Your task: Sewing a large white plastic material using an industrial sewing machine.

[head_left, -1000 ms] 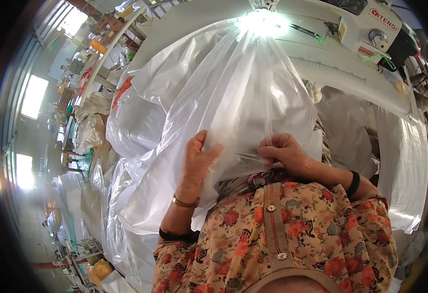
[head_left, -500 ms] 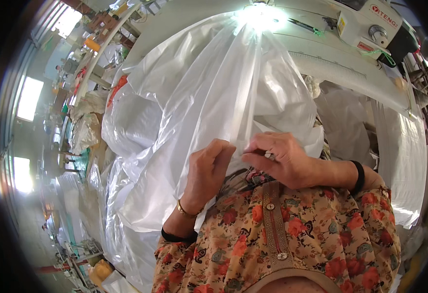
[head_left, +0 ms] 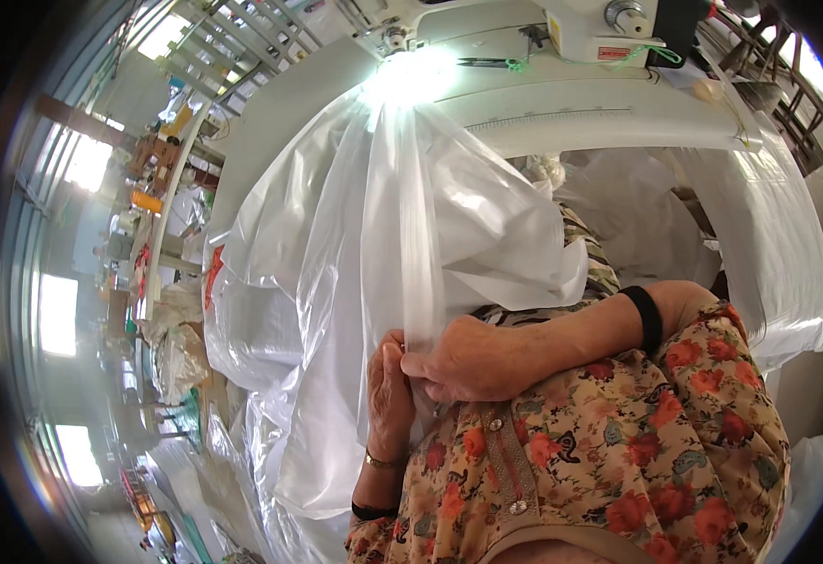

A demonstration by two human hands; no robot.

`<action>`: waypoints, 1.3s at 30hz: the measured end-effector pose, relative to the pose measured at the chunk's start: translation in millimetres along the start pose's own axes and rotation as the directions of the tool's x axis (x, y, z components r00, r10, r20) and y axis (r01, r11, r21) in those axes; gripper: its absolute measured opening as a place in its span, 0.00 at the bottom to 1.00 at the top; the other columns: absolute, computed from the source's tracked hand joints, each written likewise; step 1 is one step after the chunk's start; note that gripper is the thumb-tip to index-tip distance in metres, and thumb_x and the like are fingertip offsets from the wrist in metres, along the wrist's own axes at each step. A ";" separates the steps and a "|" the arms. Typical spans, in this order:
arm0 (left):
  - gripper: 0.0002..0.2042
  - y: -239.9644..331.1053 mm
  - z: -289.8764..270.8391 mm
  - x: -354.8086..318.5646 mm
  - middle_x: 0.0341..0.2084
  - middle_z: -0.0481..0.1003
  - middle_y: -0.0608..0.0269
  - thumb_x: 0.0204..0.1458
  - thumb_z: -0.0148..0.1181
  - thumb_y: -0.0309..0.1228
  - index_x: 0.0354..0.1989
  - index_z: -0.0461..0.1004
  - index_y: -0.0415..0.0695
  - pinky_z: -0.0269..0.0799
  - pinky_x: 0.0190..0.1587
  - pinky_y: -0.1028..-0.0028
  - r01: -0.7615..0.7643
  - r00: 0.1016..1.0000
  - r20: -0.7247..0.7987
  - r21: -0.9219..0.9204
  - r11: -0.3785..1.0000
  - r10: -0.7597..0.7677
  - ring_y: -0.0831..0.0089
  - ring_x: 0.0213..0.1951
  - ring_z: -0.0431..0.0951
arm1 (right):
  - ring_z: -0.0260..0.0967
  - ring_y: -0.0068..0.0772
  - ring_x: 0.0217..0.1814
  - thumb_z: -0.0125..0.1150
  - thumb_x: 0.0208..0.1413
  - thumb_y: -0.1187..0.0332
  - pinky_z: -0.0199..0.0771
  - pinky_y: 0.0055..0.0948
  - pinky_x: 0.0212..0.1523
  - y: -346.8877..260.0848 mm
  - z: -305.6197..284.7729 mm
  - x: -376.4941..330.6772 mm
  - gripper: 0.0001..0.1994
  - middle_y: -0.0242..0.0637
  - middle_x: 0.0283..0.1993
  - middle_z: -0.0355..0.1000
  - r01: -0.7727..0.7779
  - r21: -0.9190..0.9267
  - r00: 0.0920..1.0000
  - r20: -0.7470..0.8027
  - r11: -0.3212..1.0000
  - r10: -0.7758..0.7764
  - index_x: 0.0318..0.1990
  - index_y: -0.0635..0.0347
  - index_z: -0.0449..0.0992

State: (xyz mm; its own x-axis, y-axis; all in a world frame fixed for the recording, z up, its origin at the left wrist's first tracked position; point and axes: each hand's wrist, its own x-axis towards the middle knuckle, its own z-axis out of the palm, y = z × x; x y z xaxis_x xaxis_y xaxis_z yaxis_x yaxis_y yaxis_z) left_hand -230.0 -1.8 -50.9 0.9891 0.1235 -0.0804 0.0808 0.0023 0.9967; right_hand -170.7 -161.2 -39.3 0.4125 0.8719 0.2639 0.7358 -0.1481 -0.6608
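A large sheet of shiny, translucent white plastic (head_left: 336,282) hangs in long folds from the sewing machine's lit needle area down to my lap. My left hand (head_left: 390,390) is closed on the sheet's near edge, thumb uppermost. Right beside it, my right hand (head_left: 473,360) pinches the same edge, where a narrow folded strip (head_left: 421,273) runs straight up to the machine. The two hands touch or nearly touch. The right palm faces away, so whatever else might be in it is hidden.
The white sewing machine (head_left: 588,38) stands on a pale table (head_left: 571,117) marked with a ruler scale. Dark-bladed snips with green handles (head_left: 491,64) lie near the bright lamp. More white plastic (head_left: 773,254) drapes at the right. Cluttered shelving (head_left: 172,202) stands at the left.
My hands have come closer together and lower toward my body, gripping the sheet's edge. The folds now run straighter to the machine. The view has shifted, and the small grey thing in my right hand is hidden.
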 end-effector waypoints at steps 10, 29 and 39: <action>0.09 -8.5 -14.4 21.4 0.23 0.69 0.75 0.61 0.49 0.31 0.32 0.71 0.40 0.59 0.28 0.87 0.039 0.993 0.102 0.145 0.989 -0.054 0.89 0.26 0.64 | 0.71 0.48 0.24 0.55 0.54 0.63 0.69 0.41 0.25 8.4 -2.8 -1.7 0.13 0.44 0.20 0.69 0.153 -0.138 0.958 0.266 0.979 -0.112 0.38 0.63 0.65; 0.04 20.0 -20.6 22.1 0.16 0.65 0.78 0.52 0.56 0.20 0.26 0.70 0.40 0.54 0.21 0.85 -0.118 0.992 0.072 0.190 0.975 0.106 0.92 0.19 0.60 | 0.74 0.36 0.33 0.54 0.59 0.69 0.72 0.31 0.36 56.0 -35.1 -73.2 0.08 0.46 0.30 0.74 -0.553 0.121 0.757 -0.340 0.825 0.557 0.37 0.66 0.74; 0.05 21.5 0.9 21.8 0.14 0.67 0.65 0.53 0.57 0.23 0.28 0.67 0.38 0.61 0.22 0.77 -0.298 0.939 0.300 0.456 0.839 0.170 0.82 0.18 0.63 | 0.70 0.41 0.29 0.56 0.56 0.69 0.69 0.35 0.33 -5.2 -15.0 -35.6 0.08 0.43 0.29 0.68 -0.136 0.419 0.975 -0.104 0.898 0.196 0.31 0.64 0.67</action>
State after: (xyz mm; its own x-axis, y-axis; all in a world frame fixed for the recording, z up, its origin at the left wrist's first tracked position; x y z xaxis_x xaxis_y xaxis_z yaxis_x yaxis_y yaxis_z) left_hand -206.6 0.0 -31.2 0.9791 -0.1817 0.0918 -0.1707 -0.4876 0.8562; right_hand -181.2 -198.5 -34.8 0.6025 0.7726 0.2004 0.3789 -0.0559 -0.9237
